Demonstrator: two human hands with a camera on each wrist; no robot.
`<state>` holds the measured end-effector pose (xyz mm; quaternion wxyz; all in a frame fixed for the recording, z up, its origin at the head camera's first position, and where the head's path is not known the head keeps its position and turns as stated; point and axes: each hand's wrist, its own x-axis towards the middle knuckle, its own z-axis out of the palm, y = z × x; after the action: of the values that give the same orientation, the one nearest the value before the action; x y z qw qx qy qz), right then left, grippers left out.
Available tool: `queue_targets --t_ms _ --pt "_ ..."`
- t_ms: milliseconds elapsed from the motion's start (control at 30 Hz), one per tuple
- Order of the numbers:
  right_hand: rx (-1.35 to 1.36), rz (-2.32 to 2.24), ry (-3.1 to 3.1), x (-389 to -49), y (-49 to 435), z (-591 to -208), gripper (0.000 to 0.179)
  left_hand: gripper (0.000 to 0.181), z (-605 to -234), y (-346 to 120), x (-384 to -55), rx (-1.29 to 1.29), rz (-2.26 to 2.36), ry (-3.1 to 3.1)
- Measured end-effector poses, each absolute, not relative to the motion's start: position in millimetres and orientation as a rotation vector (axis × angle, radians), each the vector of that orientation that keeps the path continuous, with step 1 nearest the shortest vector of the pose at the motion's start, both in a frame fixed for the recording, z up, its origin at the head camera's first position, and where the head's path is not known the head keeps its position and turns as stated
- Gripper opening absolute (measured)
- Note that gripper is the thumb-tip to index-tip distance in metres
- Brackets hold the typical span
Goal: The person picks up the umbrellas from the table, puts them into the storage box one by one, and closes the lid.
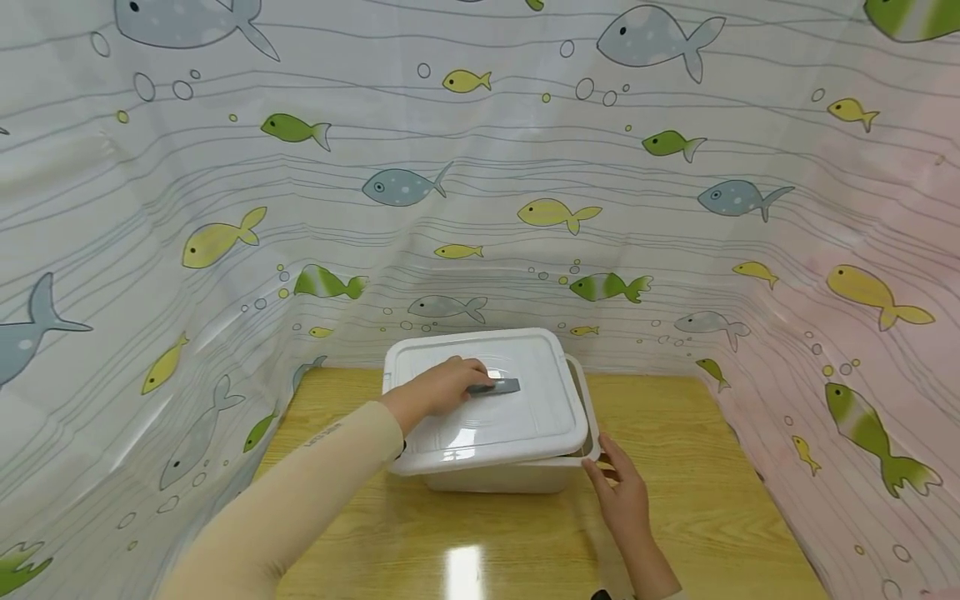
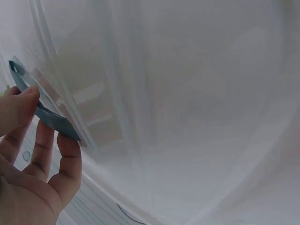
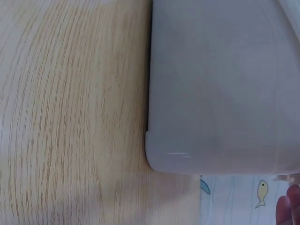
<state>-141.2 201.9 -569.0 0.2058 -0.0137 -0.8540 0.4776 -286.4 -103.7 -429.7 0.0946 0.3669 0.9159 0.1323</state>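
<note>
A white plastic storage box (image 1: 502,480) stands on the wooden table. Its white lid (image 1: 536,421) lies askew over the top, shifted left, so part of the right-hand rim and opening shows. My left hand (image 1: 442,387) grips the grey handle (image 1: 506,386) in the middle of the lid. Close up in the left wrist view, thumb and fingers pinch that handle (image 2: 56,123). At the box's front right corner, my right hand (image 1: 626,497) holds the rim between thumb and fingers. Only a few fingertips (image 3: 283,211) show in the right wrist view, beside the box wall (image 3: 211,93). The box's inside is mostly hidden.
Wooden tabletop (image 1: 675,467) extends around the box on both sides and in front. A white curtain (image 1: 480,133) printed with fish hangs behind the table and along its left and right sides.
</note>
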Motion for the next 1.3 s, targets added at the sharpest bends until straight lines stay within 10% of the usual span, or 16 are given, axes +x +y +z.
queue_targets --t_ms 1300 --pt "0.04 1.163 -2.4 -143.2 200.0 -568.4 0.053 0.039 -448.5 -67.0 -284.9 1.077 0.119 2.788"
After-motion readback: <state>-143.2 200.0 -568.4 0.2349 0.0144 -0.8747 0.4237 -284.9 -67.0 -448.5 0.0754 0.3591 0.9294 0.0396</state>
